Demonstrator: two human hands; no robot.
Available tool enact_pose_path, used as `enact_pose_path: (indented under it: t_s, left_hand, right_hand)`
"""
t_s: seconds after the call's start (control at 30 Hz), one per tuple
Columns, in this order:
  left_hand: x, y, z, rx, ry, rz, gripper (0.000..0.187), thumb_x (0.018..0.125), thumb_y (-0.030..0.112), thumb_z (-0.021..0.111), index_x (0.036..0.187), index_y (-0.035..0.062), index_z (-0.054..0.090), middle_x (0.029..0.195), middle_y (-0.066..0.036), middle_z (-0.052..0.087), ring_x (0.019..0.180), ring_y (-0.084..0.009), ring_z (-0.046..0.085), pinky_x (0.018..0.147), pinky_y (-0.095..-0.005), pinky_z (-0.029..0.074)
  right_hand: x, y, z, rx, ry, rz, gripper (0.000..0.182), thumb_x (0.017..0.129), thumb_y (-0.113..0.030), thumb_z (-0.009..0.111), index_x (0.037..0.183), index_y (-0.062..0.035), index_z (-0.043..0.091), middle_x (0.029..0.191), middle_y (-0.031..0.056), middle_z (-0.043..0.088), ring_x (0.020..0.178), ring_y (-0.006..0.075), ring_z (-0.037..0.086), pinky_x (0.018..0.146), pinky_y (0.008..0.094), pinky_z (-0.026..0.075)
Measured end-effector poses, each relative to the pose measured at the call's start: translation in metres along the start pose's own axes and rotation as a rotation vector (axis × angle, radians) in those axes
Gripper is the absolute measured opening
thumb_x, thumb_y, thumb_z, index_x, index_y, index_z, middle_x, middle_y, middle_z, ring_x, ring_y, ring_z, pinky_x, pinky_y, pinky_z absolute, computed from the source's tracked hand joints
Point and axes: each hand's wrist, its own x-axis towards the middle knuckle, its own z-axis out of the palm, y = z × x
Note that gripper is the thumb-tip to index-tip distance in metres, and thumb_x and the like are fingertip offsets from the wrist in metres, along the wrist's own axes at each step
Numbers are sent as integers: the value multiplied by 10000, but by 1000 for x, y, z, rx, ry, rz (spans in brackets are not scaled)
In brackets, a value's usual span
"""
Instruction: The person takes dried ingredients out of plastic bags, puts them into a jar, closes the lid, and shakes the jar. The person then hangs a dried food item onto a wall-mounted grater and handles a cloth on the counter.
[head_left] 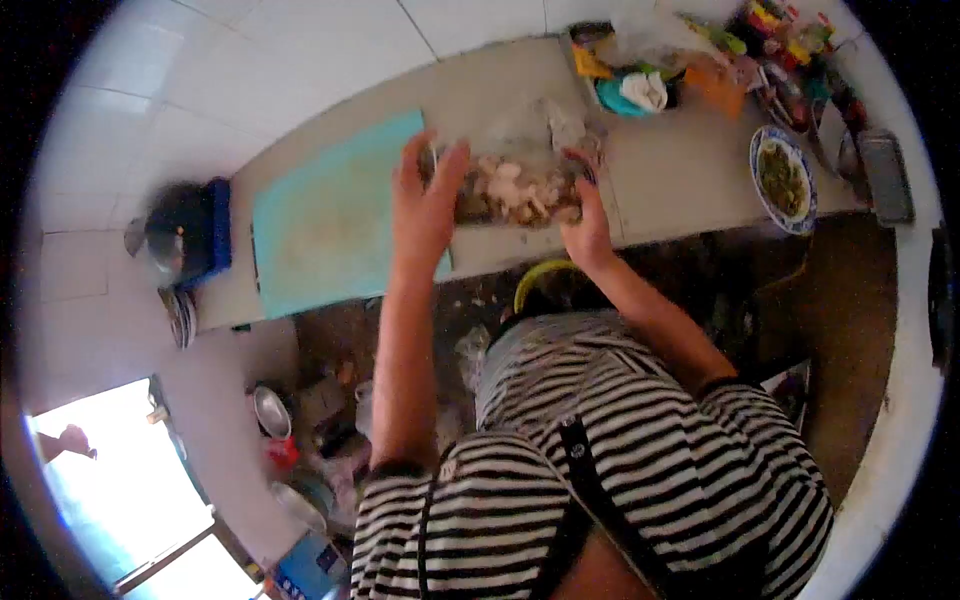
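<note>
Between my two hands, over the counter, is a container of chopped food, filled with pale and brown pieces and blurred by motion. My left hand grips its left end, thumb and fingers around the edge. On the opposite end my right hand is closed, fingers at the far rim and thumb at the near side. A crumpled clear plastic bag lies just behind the container. Left of it, a light-green cutting board with a stained middle rests on the counter, partly behind my left hand.
A blue-rimmed plate of green food stands at the counter's right, beside a grey tray. Packets and bottles crowd the back right corner. At left is a blue basket. Below the counter edge are a yellow-rimmed bucket and metal bowls.
</note>
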Motion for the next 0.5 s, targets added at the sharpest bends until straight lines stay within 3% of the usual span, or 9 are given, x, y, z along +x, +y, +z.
enact_pose_path:
  t_s: [0.1,0.17,0.2,0.27,0.3,0.37,0.47,0.5]
  left_hand:
    - [12,26,0,235,-8,100,563,789,305,693,1188,-43,501,972,-185,613,886,-205,587,786,-330,463]
    - [-14,92,2,485,56,358,571,789,318,684,1203,-31,503,996,-209,596,897,-253,586,790,-358,464]
    - [-27,111,6,606,86,479,576,788,325,680,1211,-25,505,1008,-222,587,902,-278,586,793,-372,464]
    - [10,83,-6,344,-56,204,589,787,364,672,1223,2,513,1065,-231,551,940,-316,570,800,-396,462]
    - [27,67,-14,219,-129,84,596,786,384,668,1229,15,516,1093,-236,533,959,-335,563,804,-407,461]
    - [35,65,-15,483,-53,211,607,791,433,647,1235,38,522,1119,-239,512,992,-358,554,820,-412,458]
    - [-18,124,1,693,-11,290,600,802,430,637,1238,36,518,1110,-249,518,994,-361,560,839,-409,455]
    - [-17,120,0,648,-8,260,599,794,423,648,1236,39,519,1107,-250,516,997,-359,559,843,-407,455]
  right_hand:
    - [-3,-36,16,456,-8,65,415,912,-174,502,1296,-60,394,1225,70,493,1123,210,492,939,349,413]
    - [2,-48,26,1120,-27,259,500,874,-59,583,1327,-63,372,1294,107,467,1206,257,459,1004,378,386]
    - [1,-36,28,646,18,74,462,900,-129,534,1328,-70,372,1305,96,466,1217,253,454,1007,384,385]
    - [-1,-8,34,-305,85,-280,428,953,-271,435,1332,-84,373,1328,73,465,1239,243,444,1013,394,384]
    - [-3,-14,37,137,74,-85,429,944,-274,458,1319,-80,382,1318,79,469,1228,236,453,1006,390,391]
    - [1,-25,45,1024,19,282,433,927,-280,504,1294,-73,400,1299,91,477,1206,221,470,991,380,403]
    - [-7,-10,47,195,145,-89,470,901,-309,564,1273,-63,416,1241,72,495,1183,204,469,1016,364,356]
    - [-2,-8,48,203,155,-65,465,914,-343,523,1275,-67,423,1242,64,496,1181,202,470,1019,367,351]
